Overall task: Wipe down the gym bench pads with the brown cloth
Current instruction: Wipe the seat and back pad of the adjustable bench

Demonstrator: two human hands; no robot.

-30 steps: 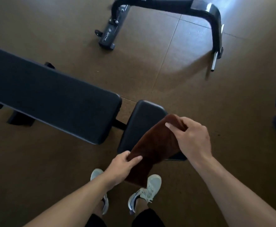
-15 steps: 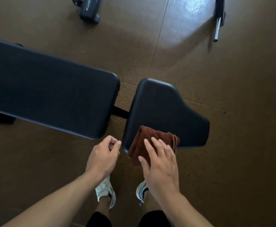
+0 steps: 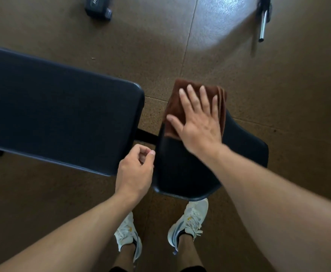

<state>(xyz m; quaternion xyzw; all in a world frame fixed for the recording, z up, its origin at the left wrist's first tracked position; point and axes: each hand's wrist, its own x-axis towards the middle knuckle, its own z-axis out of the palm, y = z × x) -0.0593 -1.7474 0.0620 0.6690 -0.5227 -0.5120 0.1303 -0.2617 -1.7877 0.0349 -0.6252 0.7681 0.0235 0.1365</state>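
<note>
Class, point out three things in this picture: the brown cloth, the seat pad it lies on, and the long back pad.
brown cloth (image 3: 175,103): head view, bare left part beside the fingers.
seat pad (image 3: 182,169): head view, bare middle of its top.
long back pad (image 3: 62,112): head view, middle of its top.

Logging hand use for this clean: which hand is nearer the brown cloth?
Right. The right hand lies flat on the brown cloth, pressing it onto the small seat pad. The left hand hangs loosely curled beside that pad's near edge, off the cloth.
</note>
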